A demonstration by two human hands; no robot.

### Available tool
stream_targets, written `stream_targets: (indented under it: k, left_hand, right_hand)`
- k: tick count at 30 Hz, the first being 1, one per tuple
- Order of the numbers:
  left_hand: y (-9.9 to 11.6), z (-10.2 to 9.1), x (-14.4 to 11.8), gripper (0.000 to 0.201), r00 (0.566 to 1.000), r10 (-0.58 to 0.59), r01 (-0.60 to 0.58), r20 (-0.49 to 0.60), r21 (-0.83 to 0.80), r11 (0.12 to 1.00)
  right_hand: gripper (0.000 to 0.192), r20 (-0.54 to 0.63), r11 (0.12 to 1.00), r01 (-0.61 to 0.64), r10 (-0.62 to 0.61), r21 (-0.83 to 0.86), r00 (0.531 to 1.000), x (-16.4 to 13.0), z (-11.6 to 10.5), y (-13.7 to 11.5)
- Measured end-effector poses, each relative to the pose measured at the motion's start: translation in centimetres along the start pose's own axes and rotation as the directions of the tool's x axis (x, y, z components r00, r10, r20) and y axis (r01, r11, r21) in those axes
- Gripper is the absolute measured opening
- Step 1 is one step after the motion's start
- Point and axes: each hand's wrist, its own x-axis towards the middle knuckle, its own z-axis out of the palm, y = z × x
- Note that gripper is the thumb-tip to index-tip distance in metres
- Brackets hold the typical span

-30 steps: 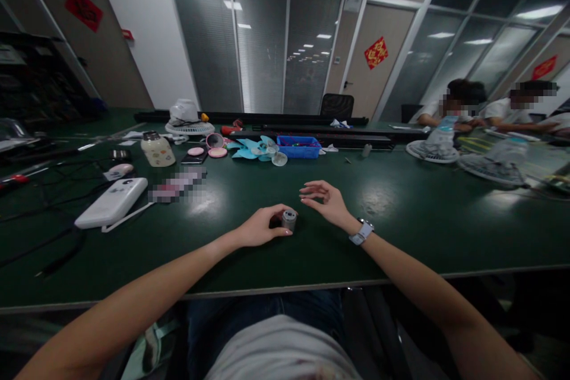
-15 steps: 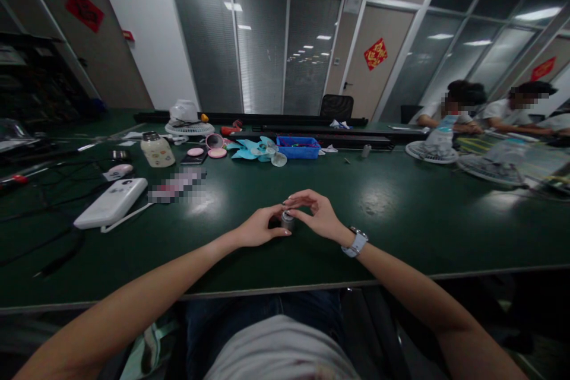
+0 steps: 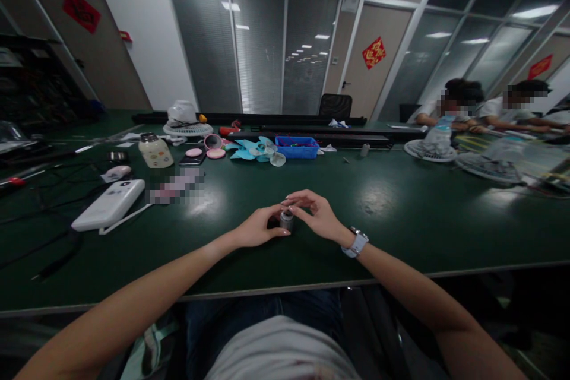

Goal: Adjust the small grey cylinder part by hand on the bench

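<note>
One small metal cylinder [image 3: 286, 224] stands upright on the green table [image 3: 436, 219], near the front edge and almost straight ahead of the wearer, as I see it from my end. The left hand [image 3: 258, 228] is grasping it from the side, thumb on the near face and fingers reaching round behind. I have the right hand [image 3: 317, 214] arched over the top, thumb and fingertips bent down close to the rim; I cannot tell whether they pinch anything there, since the fingers hide that spot. A pale watch [image 3: 356, 243] sits on the right wrist.

Farther back I can make out a blue tray [image 3: 297, 147] with light blue fan blades [image 3: 249, 149] just beside it on the left. To the tray's right, well apart from the hands, stands a second metal cylinder [image 3: 365, 149]. Over on my left are a white device [image 3: 109, 205] and, behind it, a cream bottle [image 3: 155, 152] with a dark cap. Two people sit at the far right.
</note>
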Motion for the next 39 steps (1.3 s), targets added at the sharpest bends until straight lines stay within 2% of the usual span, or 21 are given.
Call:
stream_targets:
  k: [15, 26, 30, 39]
  left_hand:
    - [0.6, 0.1, 0.1, 0.044, 1.000, 0.007, -0.007, -0.007, -0.040, 0.999]
    - [0.0, 0.1, 0.1, 0.045, 1.000, 0.002, -0.002, -0.021, -0.014, 1.000]
    - [0.1, 0.1, 0.1, 0.044, 1.000, 0.000, 0.000, 0.002, -0.025, 1.000]
    - [0.6, 0.0, 0.1, 0.040, 1.000, -0.013, 0.014, 0.005, -0.034, 0.999]
  right_hand:
    - [0.025, -0.031, 0.998, -0.017, 0.018, 0.053, 0.999, -0.2, -0.2, 0.3]
    - [0.034, 0.163, 0.968, -0.095, 0.058, 0.233, 0.985, -0.3, 0.2, -0.8]
    - [0.034, 0.106, 0.974, -0.075, 0.053, 0.214, 0.993, -0.4, 0.1, -0.6]
    - [0.025, -0.121, 0.994, -0.018, 0.031, 0.106, 0.992, -0.2, -0.2, 0.4]
